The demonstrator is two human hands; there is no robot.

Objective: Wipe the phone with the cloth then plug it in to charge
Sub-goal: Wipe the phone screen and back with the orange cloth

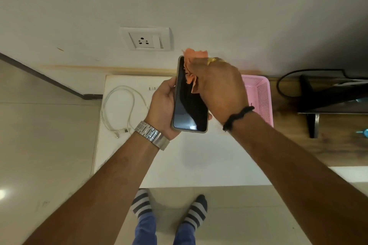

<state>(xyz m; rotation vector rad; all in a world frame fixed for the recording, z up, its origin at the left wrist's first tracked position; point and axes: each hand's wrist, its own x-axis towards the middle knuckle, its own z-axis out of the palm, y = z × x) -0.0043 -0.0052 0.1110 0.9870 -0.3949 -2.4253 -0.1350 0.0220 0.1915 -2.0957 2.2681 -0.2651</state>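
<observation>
phone (pixel 189 101) gripped in left hand (pixel 162 106), screen up for wiping; cloth (pixel 192 69) bunched in right hand (pixel 221 87) fingers, pressed to glass; cable (pixel 119 105) unplugged on desk (pixel 199 161).

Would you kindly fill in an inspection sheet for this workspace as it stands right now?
Surface: white table against the wall, mostly bare toward its front edge.
Job's things: phone held above the table, dark screen up; orange cloth pressed on its upper part.
Clutter: pink basket at the table's back right.
Hands: left hand grips the phone from the side; right hand holds the cloth.
Cables: white charging cable looped on the table's left, plugged into nothing; black cable at right.
Surroundings: wall socket above the table, nothing plugged in; dark stand on a wooden top at right.
</observation>
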